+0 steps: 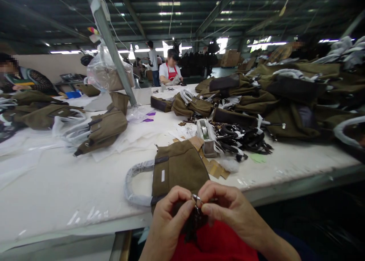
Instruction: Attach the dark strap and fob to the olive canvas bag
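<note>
Small silver metal ring point(196, 198), pinched between left hand point(167, 225) and right hand point(230, 211) fingertips, raised close for sight above the olive canvas handbag point(178, 166) on the white bench point(57, 189).

Both bare hands meet low in the view, close to the body, forearms rising from the bottom edge. The left hand point(168, 219) curls with its thumb and forefinger pinched toward the centre. The right hand point(230, 208) mirrors it, knuckles up, fingertips point(205, 209) pressed against the left hand's fingertips.
</note>
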`<state>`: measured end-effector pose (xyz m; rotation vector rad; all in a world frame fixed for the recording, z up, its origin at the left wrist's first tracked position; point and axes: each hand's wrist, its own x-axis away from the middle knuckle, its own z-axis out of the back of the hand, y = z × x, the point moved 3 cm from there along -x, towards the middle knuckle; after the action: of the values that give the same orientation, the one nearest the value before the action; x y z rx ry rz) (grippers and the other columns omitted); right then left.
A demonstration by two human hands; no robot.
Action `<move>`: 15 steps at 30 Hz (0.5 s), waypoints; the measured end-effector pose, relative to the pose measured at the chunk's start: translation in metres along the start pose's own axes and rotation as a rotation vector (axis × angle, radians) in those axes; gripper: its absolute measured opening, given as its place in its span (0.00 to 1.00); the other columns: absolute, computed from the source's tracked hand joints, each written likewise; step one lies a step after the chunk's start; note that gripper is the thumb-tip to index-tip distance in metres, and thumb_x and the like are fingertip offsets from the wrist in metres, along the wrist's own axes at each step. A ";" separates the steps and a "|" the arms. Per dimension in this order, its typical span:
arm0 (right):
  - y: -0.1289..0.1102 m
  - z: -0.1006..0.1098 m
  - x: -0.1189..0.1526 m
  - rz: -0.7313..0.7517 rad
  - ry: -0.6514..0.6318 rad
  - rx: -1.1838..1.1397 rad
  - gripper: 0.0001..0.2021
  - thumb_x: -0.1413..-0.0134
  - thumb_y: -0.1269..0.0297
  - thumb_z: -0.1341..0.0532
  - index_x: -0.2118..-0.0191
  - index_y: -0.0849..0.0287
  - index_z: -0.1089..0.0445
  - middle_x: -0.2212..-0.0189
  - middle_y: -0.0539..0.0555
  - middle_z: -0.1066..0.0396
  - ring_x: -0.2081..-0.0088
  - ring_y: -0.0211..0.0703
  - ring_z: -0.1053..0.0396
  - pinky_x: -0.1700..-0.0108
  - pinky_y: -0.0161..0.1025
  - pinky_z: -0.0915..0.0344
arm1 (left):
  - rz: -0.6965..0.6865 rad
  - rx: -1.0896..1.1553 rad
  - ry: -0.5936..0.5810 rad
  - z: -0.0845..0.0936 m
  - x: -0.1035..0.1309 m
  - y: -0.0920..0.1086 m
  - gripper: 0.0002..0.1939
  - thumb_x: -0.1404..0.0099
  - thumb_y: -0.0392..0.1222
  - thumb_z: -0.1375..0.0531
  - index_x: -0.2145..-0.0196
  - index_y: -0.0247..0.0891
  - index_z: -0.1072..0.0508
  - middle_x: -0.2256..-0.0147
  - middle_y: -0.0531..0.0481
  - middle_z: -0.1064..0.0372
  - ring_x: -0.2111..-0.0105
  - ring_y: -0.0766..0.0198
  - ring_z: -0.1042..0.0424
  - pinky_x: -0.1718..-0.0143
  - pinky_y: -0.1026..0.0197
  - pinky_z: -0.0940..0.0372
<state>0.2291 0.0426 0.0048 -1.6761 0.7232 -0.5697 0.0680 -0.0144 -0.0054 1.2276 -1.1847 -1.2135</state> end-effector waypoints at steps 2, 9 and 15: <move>-0.001 -0.001 0.000 -0.022 -0.027 -0.001 0.09 0.41 0.59 0.35 0.58 0.57 0.26 0.67 0.50 0.31 0.69 0.36 0.32 0.68 0.33 0.32 | 0.043 0.079 -0.054 -0.001 0.001 0.000 0.11 0.31 0.47 0.41 0.67 0.37 0.28 0.67 0.51 0.34 0.67 0.64 0.36 0.64 0.64 0.40; -0.015 0.000 -0.007 0.152 -0.109 0.465 0.06 0.41 0.62 0.36 0.62 0.57 0.22 0.69 0.51 0.31 0.68 0.36 0.34 0.67 0.33 0.39 | 0.162 0.208 -0.240 -0.003 0.004 0.001 0.11 0.33 0.47 0.39 0.67 0.35 0.28 0.70 0.52 0.35 0.69 0.67 0.38 0.66 0.65 0.42; -0.020 -0.001 -0.012 0.181 -0.019 0.578 0.06 0.41 0.63 0.35 0.67 0.59 0.25 0.72 0.49 0.31 0.70 0.35 0.34 0.68 0.32 0.41 | -0.157 -0.094 0.023 0.007 0.012 0.002 0.08 0.31 0.46 0.42 0.63 0.39 0.28 0.63 0.49 0.32 0.61 0.61 0.33 0.59 0.62 0.39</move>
<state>0.2232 0.0538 0.0250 -1.0681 0.6142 -0.5666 0.0614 -0.0260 -0.0039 1.2795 -1.0183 -1.3520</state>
